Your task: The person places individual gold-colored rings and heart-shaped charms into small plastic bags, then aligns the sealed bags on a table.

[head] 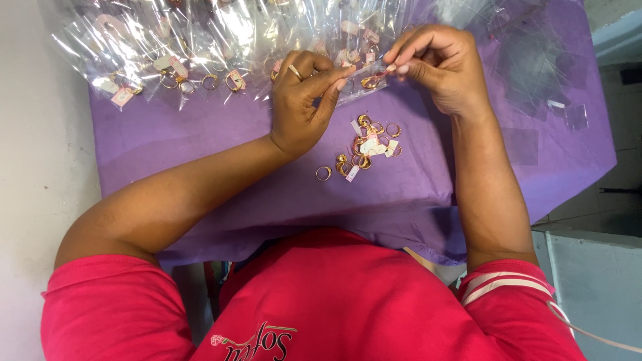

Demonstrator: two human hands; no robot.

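On a purple-clothed tabletop [200, 140], the left hand [304, 100] and right hand [438, 67] pinch a clear sleeve [364, 72] holding a gold ring [370, 82] at twelve o'clock above loose rings [368, 147]; a steady, level grip seems best.

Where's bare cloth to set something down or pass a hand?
Free: purple cloth between the left forearm and the bagged rings; also the strip below the loose rings, toward the near edge. Crowded: far edge under the bags, the centre ring pile, and empty bags at far right.
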